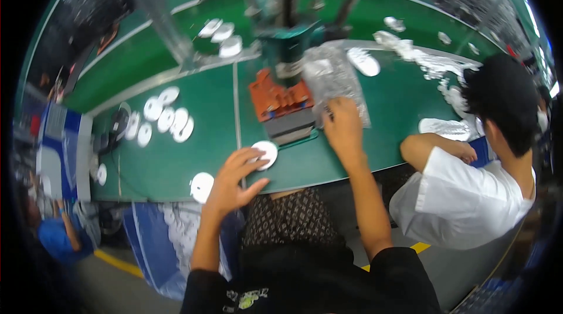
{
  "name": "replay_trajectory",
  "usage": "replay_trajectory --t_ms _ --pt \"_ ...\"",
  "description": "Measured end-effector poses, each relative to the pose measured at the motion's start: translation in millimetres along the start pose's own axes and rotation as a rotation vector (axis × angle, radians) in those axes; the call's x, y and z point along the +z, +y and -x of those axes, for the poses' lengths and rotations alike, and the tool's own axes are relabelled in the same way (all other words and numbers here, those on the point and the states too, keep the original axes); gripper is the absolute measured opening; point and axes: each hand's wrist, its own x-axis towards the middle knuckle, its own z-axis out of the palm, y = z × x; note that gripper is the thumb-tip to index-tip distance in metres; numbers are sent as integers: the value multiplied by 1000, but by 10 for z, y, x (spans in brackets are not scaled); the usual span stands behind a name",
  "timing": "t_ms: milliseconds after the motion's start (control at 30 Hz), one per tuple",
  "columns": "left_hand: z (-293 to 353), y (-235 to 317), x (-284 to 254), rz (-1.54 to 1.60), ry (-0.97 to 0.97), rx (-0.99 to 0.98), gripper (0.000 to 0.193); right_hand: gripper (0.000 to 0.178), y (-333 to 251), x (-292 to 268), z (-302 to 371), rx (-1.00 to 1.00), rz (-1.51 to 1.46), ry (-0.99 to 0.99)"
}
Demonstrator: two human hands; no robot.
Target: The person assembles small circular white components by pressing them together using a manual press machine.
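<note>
At the table's near edge, my left hand has its thumb and fingers apart, with the fingertips over a white round plastic piece. Another white disc lies just left of that wrist. My right hand is at the near end of a clear plastic bag, fingers curled down; small dark bits show by the fingertips, too blurred to name. Left of the bag stands a bench press with an orange fixture and a grey block in front of it.
Several white discs are spread on the green table at left, more on the green conveyor behind. White parts lie at far right. A person in a white shirt sits at right. A blue-lined bin of white parts stands below.
</note>
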Motion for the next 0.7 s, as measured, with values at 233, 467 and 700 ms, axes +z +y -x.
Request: replay_trajectory --t_ms 233,467,700 --pt "-201 -383 -376 251 52 17 25 14 -76 -94 0 131 -185 82" --pt "17 -86 -177 -89 113 -25 45 20 -327 -230 212 374 -592 266" --pt "98 222 279 -152 142 -107 41 19 -854 -324 800 525 -1165 -102"
